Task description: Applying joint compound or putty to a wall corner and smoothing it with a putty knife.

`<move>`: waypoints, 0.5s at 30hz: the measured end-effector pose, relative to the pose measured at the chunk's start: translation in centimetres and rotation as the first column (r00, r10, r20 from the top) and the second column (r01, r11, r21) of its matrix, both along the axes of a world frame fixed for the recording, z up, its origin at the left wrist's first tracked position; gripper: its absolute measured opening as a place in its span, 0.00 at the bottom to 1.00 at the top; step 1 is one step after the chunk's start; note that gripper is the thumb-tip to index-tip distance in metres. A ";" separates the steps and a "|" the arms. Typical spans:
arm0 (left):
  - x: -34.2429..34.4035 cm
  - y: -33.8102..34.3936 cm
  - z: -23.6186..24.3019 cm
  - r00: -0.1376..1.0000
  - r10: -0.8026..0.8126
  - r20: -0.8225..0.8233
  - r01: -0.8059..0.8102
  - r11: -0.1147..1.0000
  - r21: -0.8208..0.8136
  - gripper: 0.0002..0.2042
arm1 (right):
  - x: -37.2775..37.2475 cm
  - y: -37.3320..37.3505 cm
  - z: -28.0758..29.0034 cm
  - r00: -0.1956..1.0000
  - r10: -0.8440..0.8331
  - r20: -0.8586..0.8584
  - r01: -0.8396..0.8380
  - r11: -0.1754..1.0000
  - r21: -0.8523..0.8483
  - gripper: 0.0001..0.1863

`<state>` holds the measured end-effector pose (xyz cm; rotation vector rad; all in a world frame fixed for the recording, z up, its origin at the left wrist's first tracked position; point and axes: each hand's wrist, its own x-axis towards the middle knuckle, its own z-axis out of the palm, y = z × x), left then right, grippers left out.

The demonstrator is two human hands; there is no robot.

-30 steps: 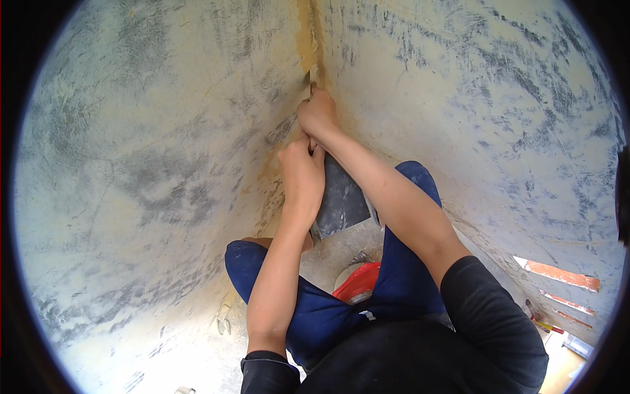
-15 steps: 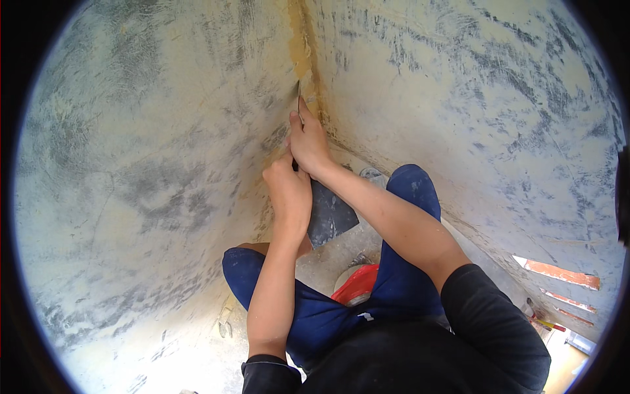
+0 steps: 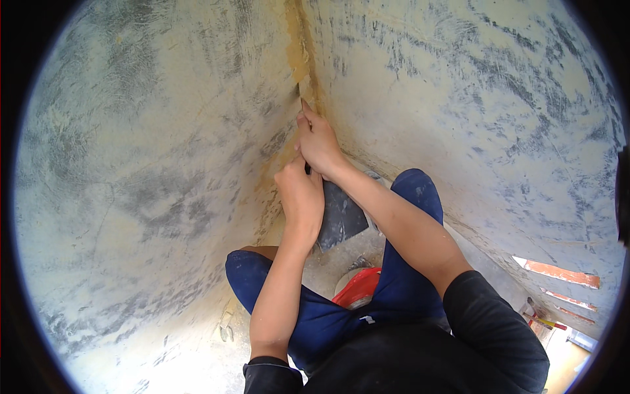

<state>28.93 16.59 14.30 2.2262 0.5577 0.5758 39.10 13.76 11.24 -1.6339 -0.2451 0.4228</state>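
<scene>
My right hand point(image 3: 319, 146) is closed around a thin-bladed putty knife point(image 3: 298, 90), index finger stretched along it toward the tip. The blade touches the left wall beside the inside corner, where a yellowish-brown strip of filler point(image 3: 298, 49) runs upward. Just below, my left hand point(image 3: 301, 197) is closed with its fingertips close to the right hand. From under it extends a dark, flat, rectangular plate point(image 3: 342, 220) with whitish smears, which it seems to grip. A bit of black handle shows between the hands; which tool it belongs to I cannot tell.
Patchy grey-white plastered walls rise on the left point(image 3: 144, 164) and right point(image 3: 459, 118), meeting in the corner. My bent knees in blue trousers flank a container with a red rim or lining point(image 3: 357, 287). At lower right, the wall has orange-red slots point(image 3: 561, 272).
Both hands have shifted slightly right and down, and the dark plate has moved right with them. The blade tip stays by the corner, a little lower.
</scene>
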 end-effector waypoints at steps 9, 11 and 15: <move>0.1 1.1 -0.4 0.999 0.027 -0.024 -0.029 0.997 -0.073 0.09 | 0.3 1.5 -1.3 0.989 -0.030 0.143 0.046 0.993 -0.112 0.28; -0.5 0.6 -0.2 1.000 0.024 0.010 -0.024 0.999 -0.049 0.09 | 0.0 1.2 -1.8 0.985 -0.036 0.170 0.059 0.990 -0.130 0.28; -0.2 0.9 0.0 1.000 0.021 0.011 -0.020 0.997 -0.071 0.09 | 0.5 1.6 -1.5 0.981 -0.034 0.190 0.061 0.989 -0.136 0.28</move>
